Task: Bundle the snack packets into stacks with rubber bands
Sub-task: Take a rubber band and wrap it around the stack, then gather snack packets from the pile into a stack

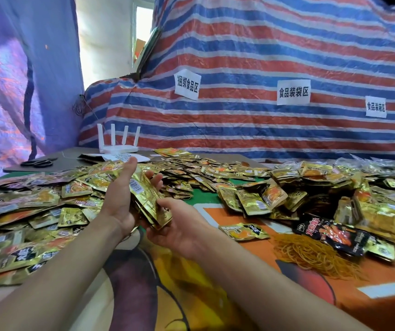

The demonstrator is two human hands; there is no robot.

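A stack of gold snack packets (147, 198) stands on edge between my two hands above the table. My left hand (120, 197) cups its left side, thumb up along the top and fingertips showing behind the stack. My right hand (179, 223) holds its lower right end with thumb and fingers. Loose gold packets (36, 211) cover the table on the left and far side. A heap of tan rubber bands (311, 254) lies to the right of my right forearm.
Bundled gold stacks (311, 173) pile at the right. A black and red packet (332, 235) lies beside the bands. Scissors (38, 162) and a white router (117, 142) sit at the back left. A striped tarp wall (263, 68) with paper labels rises behind.
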